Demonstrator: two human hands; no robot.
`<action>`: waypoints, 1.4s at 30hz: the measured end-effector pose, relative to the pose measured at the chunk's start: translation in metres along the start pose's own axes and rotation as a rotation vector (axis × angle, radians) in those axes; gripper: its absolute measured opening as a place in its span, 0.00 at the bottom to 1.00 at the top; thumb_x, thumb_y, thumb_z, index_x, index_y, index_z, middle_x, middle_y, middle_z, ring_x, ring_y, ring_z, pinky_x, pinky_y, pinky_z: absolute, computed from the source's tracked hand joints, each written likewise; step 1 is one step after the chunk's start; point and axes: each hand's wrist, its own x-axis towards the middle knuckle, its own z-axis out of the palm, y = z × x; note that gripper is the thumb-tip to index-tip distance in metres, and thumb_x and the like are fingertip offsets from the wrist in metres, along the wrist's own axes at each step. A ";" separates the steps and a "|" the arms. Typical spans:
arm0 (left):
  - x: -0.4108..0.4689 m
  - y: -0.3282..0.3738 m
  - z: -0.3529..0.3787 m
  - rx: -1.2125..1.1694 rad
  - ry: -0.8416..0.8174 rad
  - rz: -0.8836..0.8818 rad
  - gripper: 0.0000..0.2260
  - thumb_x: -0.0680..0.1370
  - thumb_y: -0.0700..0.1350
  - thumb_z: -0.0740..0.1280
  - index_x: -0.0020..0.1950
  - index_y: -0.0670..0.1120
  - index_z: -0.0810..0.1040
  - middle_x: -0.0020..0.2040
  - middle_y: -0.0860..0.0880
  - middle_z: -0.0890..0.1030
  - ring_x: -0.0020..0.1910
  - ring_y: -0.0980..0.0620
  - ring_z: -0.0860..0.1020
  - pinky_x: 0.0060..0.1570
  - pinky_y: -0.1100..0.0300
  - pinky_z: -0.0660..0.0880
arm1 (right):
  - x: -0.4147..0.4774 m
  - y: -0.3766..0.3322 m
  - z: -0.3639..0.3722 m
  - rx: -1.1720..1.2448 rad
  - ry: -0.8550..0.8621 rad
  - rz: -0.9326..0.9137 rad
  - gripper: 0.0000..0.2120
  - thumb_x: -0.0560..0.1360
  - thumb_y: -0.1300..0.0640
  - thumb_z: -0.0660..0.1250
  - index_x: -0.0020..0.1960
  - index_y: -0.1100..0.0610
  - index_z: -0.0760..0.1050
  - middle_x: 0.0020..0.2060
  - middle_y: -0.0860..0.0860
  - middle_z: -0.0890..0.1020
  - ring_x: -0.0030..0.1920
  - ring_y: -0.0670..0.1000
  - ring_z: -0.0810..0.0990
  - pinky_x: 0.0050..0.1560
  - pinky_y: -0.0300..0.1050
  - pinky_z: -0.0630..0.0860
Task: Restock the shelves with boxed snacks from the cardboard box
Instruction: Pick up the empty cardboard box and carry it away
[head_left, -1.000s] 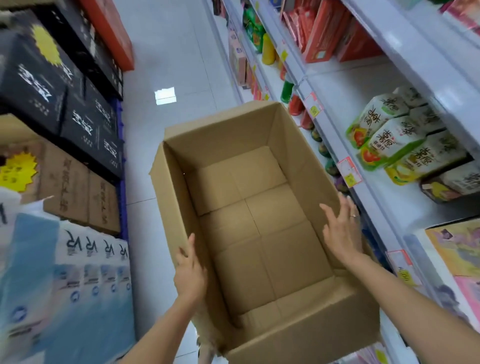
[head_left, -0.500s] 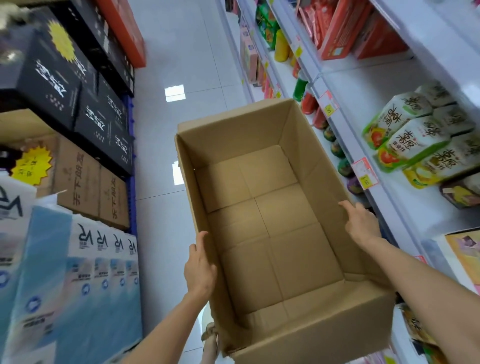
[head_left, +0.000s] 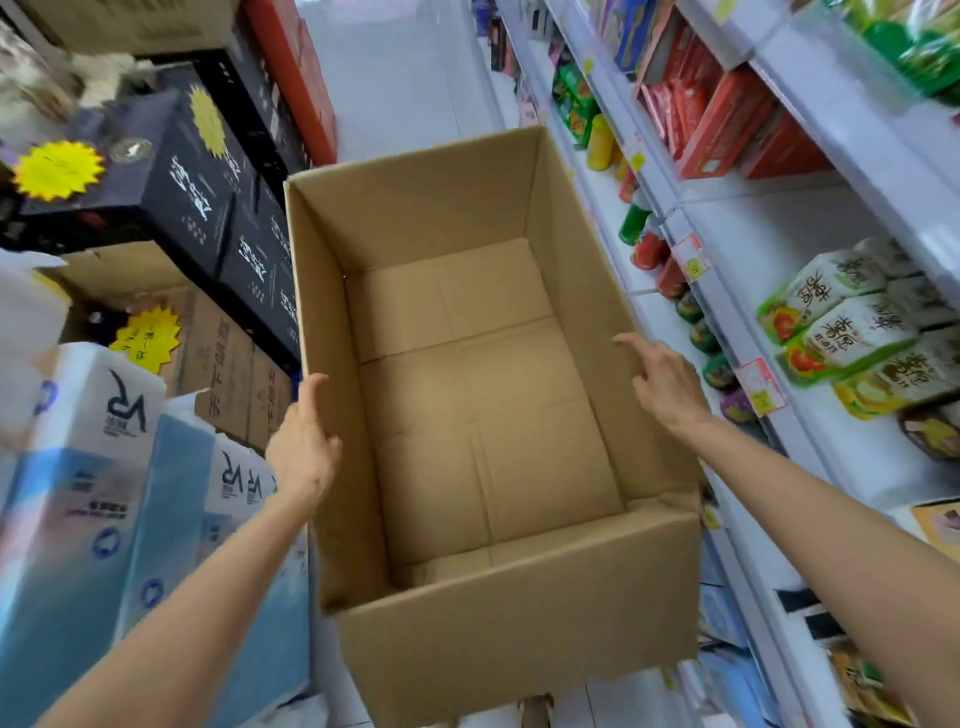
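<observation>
Head view: an empty brown corrugated cardboard box is being carried centre-frame. At its 9 o'clock wall the left hand is gripping the rim; at 3 o'clock the right hand, half-open, is seemingly bracing it level beside white shelves.
</observation>
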 end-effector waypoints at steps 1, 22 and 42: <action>0.011 -0.005 -0.007 0.010 0.014 0.005 0.31 0.69 0.29 0.63 0.69 0.50 0.64 0.48 0.38 0.77 0.41 0.38 0.76 0.40 0.49 0.70 | 0.007 -0.011 -0.003 0.003 0.017 -0.011 0.29 0.72 0.73 0.58 0.68 0.51 0.68 0.52 0.61 0.77 0.46 0.60 0.76 0.42 0.46 0.67; 0.201 -0.017 -0.088 -0.004 -0.009 0.136 0.26 0.72 0.32 0.61 0.67 0.47 0.61 0.54 0.40 0.75 0.47 0.37 0.77 0.46 0.50 0.70 | 0.170 -0.143 -0.028 0.152 0.210 0.053 0.31 0.69 0.72 0.59 0.67 0.48 0.70 0.54 0.60 0.80 0.49 0.63 0.78 0.45 0.49 0.73; 0.488 0.068 -0.094 -0.075 -0.014 0.176 0.30 0.73 0.28 0.60 0.72 0.49 0.59 0.60 0.39 0.72 0.51 0.40 0.75 0.49 0.50 0.71 | 0.439 -0.189 -0.054 0.265 0.210 0.144 0.31 0.68 0.71 0.61 0.65 0.46 0.72 0.39 0.61 0.79 0.35 0.57 0.73 0.37 0.49 0.72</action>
